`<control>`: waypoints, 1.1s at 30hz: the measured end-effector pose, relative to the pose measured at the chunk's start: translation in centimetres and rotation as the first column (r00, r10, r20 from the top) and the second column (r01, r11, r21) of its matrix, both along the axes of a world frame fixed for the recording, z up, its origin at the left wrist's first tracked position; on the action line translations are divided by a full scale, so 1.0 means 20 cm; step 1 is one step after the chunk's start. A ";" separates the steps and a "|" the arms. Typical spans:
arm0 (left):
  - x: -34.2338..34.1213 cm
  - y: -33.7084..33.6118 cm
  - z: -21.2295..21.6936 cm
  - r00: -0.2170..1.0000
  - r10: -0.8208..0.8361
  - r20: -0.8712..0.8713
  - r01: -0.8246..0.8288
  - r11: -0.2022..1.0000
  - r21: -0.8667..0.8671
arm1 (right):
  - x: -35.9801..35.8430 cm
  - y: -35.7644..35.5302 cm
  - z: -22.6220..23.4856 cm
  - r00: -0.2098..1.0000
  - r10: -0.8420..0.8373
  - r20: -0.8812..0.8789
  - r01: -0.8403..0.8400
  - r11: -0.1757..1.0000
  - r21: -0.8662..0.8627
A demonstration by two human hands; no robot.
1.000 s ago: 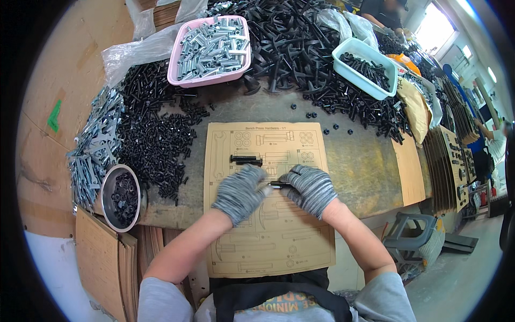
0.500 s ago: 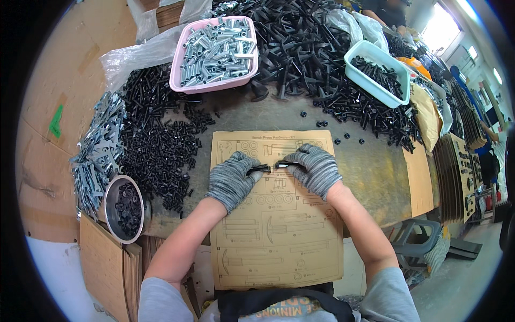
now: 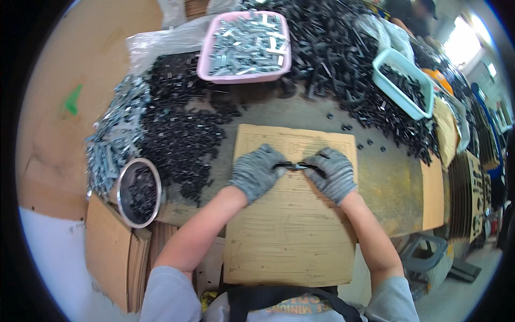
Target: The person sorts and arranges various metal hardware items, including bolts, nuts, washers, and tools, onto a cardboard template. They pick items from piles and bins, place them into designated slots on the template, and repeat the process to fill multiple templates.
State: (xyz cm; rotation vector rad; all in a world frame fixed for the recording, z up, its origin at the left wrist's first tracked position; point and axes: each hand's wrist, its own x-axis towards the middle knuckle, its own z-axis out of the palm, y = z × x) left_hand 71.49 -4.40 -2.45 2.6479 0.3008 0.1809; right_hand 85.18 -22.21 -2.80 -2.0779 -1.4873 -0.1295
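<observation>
The left hand (image 3: 256, 172) is mostly closed, fingers curled and the thumb pressing in, gripping an end of the black hardware (image 3: 294, 166). The right hand (image 3: 332, 173) pinches the other end the same way, its fingers bent over the top. The hardware lies crosswise between the 2 hands, over the upper half of the printed cardboard sheet (image 3: 289, 241) on the bench (image 3: 391, 193). Blur hides whether it is 2 pieces touching or joined.

0.5 s ago, each hand held a separate black piece with a clear gap between the ends; now a dark strip spans that gap. The whole view has shifted, so the pink tub (image 3: 244, 79), the teal tub (image 3: 391, 92) and the metal bowl (image 3: 123, 205) all appear farther right.
</observation>
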 end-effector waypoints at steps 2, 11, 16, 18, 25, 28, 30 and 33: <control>0.00 0.01 0.01 1.000 -0.002 0.022 0.002 1.000 -0.013 | 0.00 -0.01 0.00 1.000 -0.019 0.018 0.019 1.000 -0.020; -0.31 0.62 0.03 0.905 0.425 -0.010 -0.367 0.793 0.487 | 0.02 -0.27 0.06 0.895 -0.353 -0.274 0.408 0.895 0.179; -0.27 0.55 0.12 0.904 0.358 -0.231 -0.253 0.887 0.386 | -0.03 -0.39 -0.01 0.822 -0.401 -0.403 0.526 0.807 0.269; -0.28 0.57 0.08 0.929 0.309 -0.203 -0.216 0.900 0.379 | -0.06 -0.39 -0.01 0.812 -0.374 -0.448 0.519 0.814 0.261; -0.35 0.65 0.00 0.938 0.345 -0.028 -0.343 0.938 0.049 | -0.12 -0.44 0.05 0.797 -0.351 -0.492 0.511 0.826 0.239; -0.38 0.61 0.06 0.836 0.540 -0.095 -0.500 0.680 -0.537 | -0.11 -0.50 0.05 0.769 -0.330 -0.548 0.524 0.816 0.244; -0.34 0.45 0.14 0.887 0.455 -0.084 -0.378 0.607 -0.699 | -0.11 -0.54 0.06 0.770 -0.339 -0.540 0.526 0.817 0.235; -0.28 0.02 0.23 0.978 0.191 -0.089 -0.195 0.668 -0.718 | -0.19 -0.43 0.09 0.825 -0.185 -0.534 0.362 0.899 0.247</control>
